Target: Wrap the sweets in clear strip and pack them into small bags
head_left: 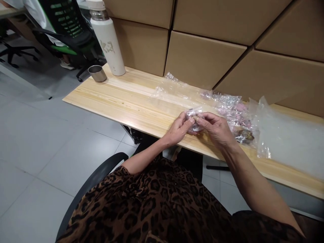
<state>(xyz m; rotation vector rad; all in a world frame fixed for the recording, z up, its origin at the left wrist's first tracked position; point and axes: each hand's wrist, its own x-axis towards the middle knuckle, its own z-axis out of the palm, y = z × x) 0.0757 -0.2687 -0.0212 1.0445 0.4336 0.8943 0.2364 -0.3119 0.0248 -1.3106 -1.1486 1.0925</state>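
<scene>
Small clear packet sits pinched between both hands. Left hand and right hand are both closed on it – fingertips touching over the wooden table.

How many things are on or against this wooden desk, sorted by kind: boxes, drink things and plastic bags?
Cardboard boxes: 6 in view
White flask: 1
Metal cup: 1
Small clear bag held in left hand and right hand: 1
Loose plastic bags on the desk: overlapping, count unclear
Total countable: 9

floor: grey tiles | desk: pale wood | wall: stacked cardboard boxes
</scene>
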